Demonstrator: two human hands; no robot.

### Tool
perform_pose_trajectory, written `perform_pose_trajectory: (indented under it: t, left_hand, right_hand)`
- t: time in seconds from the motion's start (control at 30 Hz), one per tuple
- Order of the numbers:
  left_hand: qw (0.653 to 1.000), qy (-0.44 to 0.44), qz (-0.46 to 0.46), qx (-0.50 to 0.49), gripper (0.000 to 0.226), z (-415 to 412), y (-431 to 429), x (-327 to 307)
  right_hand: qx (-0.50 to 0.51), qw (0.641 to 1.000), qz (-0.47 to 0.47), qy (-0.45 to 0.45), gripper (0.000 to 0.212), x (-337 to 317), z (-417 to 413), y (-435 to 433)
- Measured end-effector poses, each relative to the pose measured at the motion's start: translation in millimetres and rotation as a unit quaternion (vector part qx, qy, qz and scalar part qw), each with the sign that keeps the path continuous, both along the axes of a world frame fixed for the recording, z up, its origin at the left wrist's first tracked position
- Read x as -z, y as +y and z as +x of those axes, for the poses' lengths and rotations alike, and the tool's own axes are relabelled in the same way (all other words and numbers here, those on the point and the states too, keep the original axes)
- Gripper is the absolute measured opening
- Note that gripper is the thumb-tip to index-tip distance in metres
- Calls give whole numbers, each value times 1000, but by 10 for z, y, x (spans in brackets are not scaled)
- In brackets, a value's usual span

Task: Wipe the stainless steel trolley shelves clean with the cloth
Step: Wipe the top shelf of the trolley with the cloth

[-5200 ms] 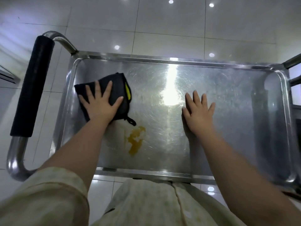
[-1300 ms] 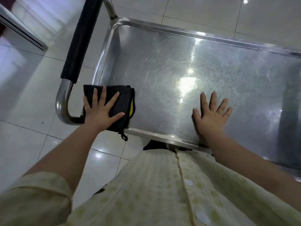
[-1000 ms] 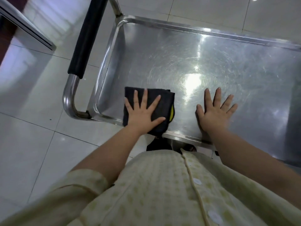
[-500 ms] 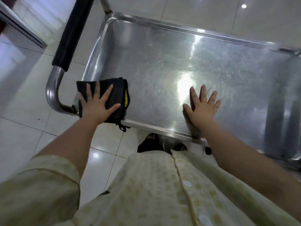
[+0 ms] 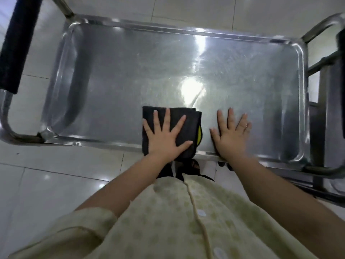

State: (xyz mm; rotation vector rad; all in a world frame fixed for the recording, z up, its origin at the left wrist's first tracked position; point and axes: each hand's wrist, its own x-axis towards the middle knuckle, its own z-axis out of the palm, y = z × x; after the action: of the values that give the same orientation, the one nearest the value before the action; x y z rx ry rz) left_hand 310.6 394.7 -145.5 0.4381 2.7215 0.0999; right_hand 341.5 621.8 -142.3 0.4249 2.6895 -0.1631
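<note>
Palms flat, grips splayed wide: left hand [image 5: 166, 139] presses the cloth [image 5: 189, 119], right hand [image 5: 231, 136] rests on the shelf [image 5: 121, 81].

The left hand [image 5: 165, 135] presses a folded black cloth [image 5: 188, 116] flat at the trolley shelf's [image 5: 112, 81] near edge; the right hand [image 5: 231, 135] rests flat just beside it.

Glossy, seemingly scuffed steel shelf [image 5: 115, 86]; matt dark fabric cloth [image 5: 188, 126]; shiny floor tiles [image 5: 56, 184].
</note>
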Motion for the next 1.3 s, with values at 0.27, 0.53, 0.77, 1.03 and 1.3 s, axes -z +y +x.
perform_pose_trajectory:
  t: [0.27,0.53,0.77,1.03,1.3]
  left_hand:
    - [1000,12,10,-6,80,282,331,1]
    - [999,32,-9,-27,78,-579,720,31]
    - [1000,19,-5,-19,81,-2406,1361,8]
    - [999,44,32,-1,78,-962,972,43]
    - [999,43,15,18,78,-303,869,12]
  right_hand:
    - [0,1000,17,26,57,-38,-465,560]
    - [-42,997,4,68,59,121,-583,665]
    - [-46,995,11,91,59,186,-604,702]
    - [-20,995,-17,94,59,166,-648,709]
    - [-47,997,-16,64,59,105,-620,752]
